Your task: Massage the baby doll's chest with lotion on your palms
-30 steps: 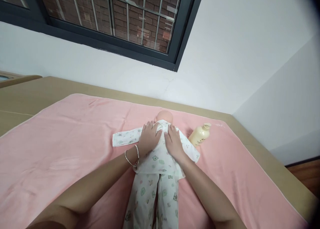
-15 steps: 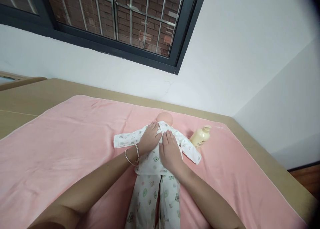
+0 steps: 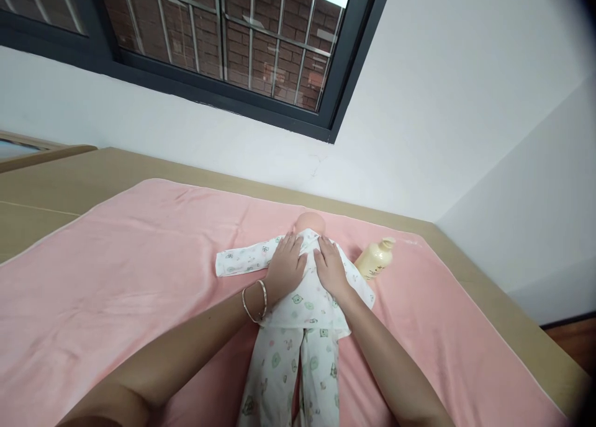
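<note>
A baby doll (image 3: 309, 221) in white printed pyjamas (image 3: 298, 328) lies face down on a pink towel (image 3: 116, 272), head towards the wall. My left hand (image 3: 286, 267), with bangles at the wrist, lies flat and open on the doll's left shoulder. My right hand (image 3: 331, 267) rests flat and open on its right shoulder. Both palms press on the upper back, fingers pointing at the head. The doll's sleeves stretch out to either side.
A cream pump bottle (image 3: 375, 259) lies on the towel just right of the doll's sleeve. The towel covers a tan mattress (image 3: 56, 179) set against a white wall under a dark-framed window (image 3: 223, 36). Wooden floor (image 3: 570, 343) shows at the far right.
My right hand has slid up from the middle of the doll's back to the shoulder, level with my left hand. The view has shifted slightly.
</note>
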A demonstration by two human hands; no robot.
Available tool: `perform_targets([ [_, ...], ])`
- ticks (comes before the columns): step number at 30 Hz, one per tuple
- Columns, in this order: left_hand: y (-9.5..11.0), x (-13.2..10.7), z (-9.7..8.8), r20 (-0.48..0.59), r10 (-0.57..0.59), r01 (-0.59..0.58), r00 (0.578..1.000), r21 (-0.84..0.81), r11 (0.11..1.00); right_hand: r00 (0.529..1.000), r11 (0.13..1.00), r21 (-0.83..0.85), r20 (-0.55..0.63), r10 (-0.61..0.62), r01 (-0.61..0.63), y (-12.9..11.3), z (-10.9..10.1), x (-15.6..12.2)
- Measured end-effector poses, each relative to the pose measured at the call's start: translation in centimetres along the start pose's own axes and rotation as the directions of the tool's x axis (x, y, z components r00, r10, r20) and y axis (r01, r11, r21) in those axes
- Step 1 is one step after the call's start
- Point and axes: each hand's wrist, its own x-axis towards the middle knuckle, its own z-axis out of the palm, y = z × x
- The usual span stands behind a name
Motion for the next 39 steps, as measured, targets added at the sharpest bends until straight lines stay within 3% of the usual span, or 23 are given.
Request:
perform_targets([
  [6,0.1,-0.3,-0.3,-0.007,0.004,-0.004,1.000,-0.032,0.999,1.000,0.997,0.077,-0.004,-0.008,0.008,-0.7,-0.8,-0.3],
  [10,0.2,-0.6,-0.3,-0.051,0.004,-0.007,0.999,-0.057,0.998,0.993,0.971,0.238,-0.121,-0.006,0.035,-2.1,-1.0,-1.4],
  [13,0.3,-0.9,-0.4,-0.100,0.041,-0.049,0.994,-0.079,0.996,0.982,0.974,0.218,-0.189,-0.013,0.055,-2.7,-0.7,-1.9],
  [19,0.3,-1.1,-0.4,-0.126,0.097,-0.109,0.987,-0.097,0.989,0.999,0.999,0.039,0.046,-0.020,0.018,-2.6,-0.7,-1.7],
  [23,0.4,-1.1,-0.4,-0.106,0.064,-0.076,0.992,-0.116,0.990,0.997,0.999,-0.031,-0.070,-0.030,0.027,-2.9,-0.9,-2.0],
  [28,0.5,-0.9,-0.5,-0.013,-0.021,0.020,1.000,-0.113,0.993,0.998,1.000,-0.009,0.057,0.005,-0.004,-2.8,-0.8,-2.1],
  [32,0.7,-0.8,-0.8,0.036,-0.051,0.054,0.998,-0.105,0.993,0.994,0.999,-0.035,-0.106,-0.020,0.016,-2.8,-0.7,-2.4],
  [37,0.6,-0.7,-0.9,0.055,-0.060,0.065,0.997,-0.100,0.993,0.998,1.000,-0.017,0.050,-0.023,0.024,-2.7,-0.8,-2.6],
  [39,0.5,-0.7,-0.7,0.049,-0.057,0.061,0.997,-0.106,0.992,1.000,1.000,-0.011,0.005,-0.005,0.005,-2.8,-0.8,-2.6],
])
